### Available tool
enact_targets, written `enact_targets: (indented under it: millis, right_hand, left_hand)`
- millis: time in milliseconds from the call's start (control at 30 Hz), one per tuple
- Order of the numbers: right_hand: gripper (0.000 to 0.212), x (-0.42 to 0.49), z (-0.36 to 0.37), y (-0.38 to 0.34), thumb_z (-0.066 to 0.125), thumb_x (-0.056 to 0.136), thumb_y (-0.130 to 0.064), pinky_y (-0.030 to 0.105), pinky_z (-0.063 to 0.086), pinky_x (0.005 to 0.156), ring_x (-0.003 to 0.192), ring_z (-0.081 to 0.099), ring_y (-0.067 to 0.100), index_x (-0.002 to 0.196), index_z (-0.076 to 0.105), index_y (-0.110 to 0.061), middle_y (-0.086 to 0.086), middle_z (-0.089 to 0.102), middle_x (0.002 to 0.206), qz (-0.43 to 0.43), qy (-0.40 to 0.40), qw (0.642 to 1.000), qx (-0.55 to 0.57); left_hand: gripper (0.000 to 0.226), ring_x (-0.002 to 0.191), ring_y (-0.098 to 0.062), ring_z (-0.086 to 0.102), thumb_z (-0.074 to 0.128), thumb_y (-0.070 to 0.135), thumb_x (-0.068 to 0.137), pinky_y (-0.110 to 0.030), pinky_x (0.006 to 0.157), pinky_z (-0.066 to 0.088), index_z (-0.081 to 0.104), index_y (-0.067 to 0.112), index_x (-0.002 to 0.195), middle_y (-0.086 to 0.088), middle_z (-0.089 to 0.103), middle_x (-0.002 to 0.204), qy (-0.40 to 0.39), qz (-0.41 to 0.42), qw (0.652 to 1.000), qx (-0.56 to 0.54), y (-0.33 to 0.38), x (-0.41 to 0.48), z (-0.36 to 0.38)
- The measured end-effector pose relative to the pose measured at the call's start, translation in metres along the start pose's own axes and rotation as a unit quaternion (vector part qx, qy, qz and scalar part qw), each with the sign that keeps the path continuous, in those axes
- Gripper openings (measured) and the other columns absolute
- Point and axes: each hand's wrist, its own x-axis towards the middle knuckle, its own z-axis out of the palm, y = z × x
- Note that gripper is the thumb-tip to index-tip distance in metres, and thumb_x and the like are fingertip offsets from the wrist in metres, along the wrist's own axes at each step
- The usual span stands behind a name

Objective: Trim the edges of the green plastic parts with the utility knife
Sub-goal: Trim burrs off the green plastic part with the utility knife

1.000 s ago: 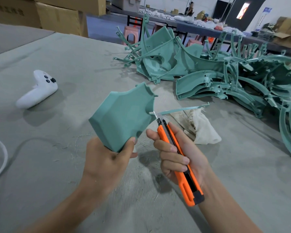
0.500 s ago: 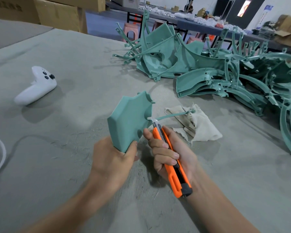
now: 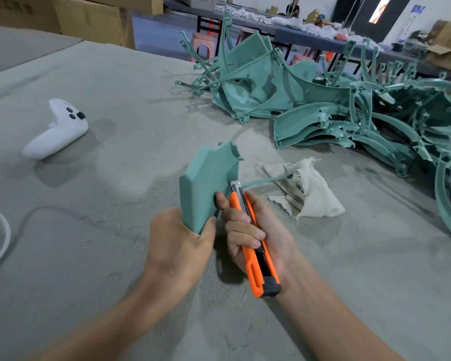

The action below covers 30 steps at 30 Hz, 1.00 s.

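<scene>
Over the grey counter (image 3: 102,269), the left hand (image 3: 177,246) curls its grip round the green part (image 3: 206,188). Right of it, the right hand (image 3: 248,230) wraps its grip round the utility knife (image 3: 255,277). Beyond it lie a green pile (image 3: 336,113) and cardboard boxes (image 3: 94,19).

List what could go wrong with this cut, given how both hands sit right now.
1. The utility knife's blade meets the green part just above the thumbs of the right hand and the left hand; a slip toward them may cut skin.
2. The left hand grips only the part's lower corner, off the table, so it may twist under the blade.
</scene>
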Motion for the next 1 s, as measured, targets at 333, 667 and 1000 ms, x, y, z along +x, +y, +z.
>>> enact_targets:
  millis: [333,667,1000]
  right_hand:
    - [0.047,-0.006,0.003,-0.002,0.046,0.093,-0.042,0.017,0.025,0.025,0.025,0.029,0.005,0.079,0.063,0.0,-0.002,0.033,0.047,-0.049,0.003,0.999,0.004]
    - [0.016,-0.014,-0.007,-0.02,0.068,0.092,-0.01,0.024,0.033,0.038,0.037,0.037,0.014,0.106,0.066,-0.017,-0.003,0.041,0.052,-0.301,0.167,0.845,-0.41]
    - [0.023,-0.017,-0.004,-0.022,0.063,0.094,-0.009,0.026,0.037,0.039,0.038,0.04,0.016,0.113,0.065,-0.021,-0.002,0.043,0.051,-0.268,0.121,0.815,-0.5]
  left_hand:
    - [0.027,0.052,0.001,0.065,0.065,-0.004,0.083,-0.02,0.048,0.055,0.061,0.017,0.066,0.003,0.07,0.063,-0.003,-0.073,0.988,-0.134,-0.002,0.005,-0.002]
    - [0.022,0.066,-0.023,0.072,0.066,-0.005,0.083,-0.034,0.05,0.058,0.067,0.017,0.08,-0.011,0.073,0.078,-0.057,-0.116,0.968,-0.215,-0.007,0.01,-0.009]
    - [0.024,0.07,-0.023,0.073,0.067,-0.004,0.083,-0.043,0.054,0.059,0.068,0.018,0.09,-0.005,0.075,0.082,-0.098,-0.088,0.97,-0.204,-0.005,0.01,-0.012]
